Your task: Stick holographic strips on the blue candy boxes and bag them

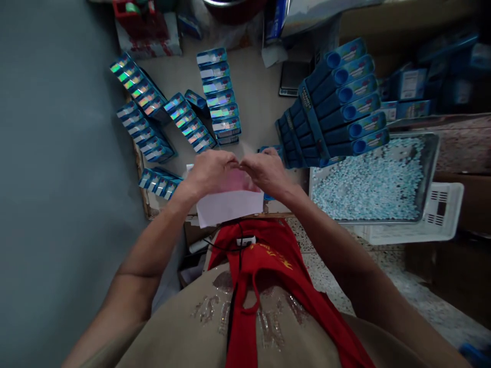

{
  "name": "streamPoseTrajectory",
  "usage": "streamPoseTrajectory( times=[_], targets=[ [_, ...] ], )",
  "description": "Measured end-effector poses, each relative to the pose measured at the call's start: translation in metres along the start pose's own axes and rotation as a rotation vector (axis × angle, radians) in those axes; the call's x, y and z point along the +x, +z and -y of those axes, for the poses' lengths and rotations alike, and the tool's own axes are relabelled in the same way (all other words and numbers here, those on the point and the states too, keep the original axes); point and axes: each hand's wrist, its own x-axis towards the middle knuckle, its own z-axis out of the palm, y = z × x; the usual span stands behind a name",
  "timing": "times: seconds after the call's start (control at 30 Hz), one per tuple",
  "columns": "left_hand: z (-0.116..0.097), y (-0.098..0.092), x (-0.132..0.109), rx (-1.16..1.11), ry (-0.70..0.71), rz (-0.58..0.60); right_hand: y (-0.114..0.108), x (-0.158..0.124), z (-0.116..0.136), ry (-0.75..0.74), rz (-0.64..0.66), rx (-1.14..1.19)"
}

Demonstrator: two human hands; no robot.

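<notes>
My left hand and my right hand meet above the table's front edge, their fingers closed and fingertips pressed nearly together. A faint pale, see-through shape shows just above the fingertips, too blurred to name. Under them lie a pink surface and a white sheet of paper. Beyond my hands, a row of small blue boxes with shiny faces runs away from me. Close to my right hand, a fanned stack of blue tapered boxes with round openings stands on the table.
More box rows stand at the left, near a grey wall. A metal tray of small light-blue and white pieces sits over a white plastic crate at right. Behind are a small scale and a red basket.
</notes>
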Motion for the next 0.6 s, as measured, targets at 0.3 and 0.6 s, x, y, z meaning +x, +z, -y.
streamPoseTrajectory(
  times=[0.3, 0.6],
  targets=[
    [0.049, -0.004, -0.006, -0.248, -0.151, 0.07, 0.008, -0.001, -0.024, 0.164, 0.193, 0.172],
    [0.083, 0.034, -0.004, -0.657, -0.523, 0.145, 0.046, -0.018, -0.075, 0.484, 0.057, 0.559]
  ],
)
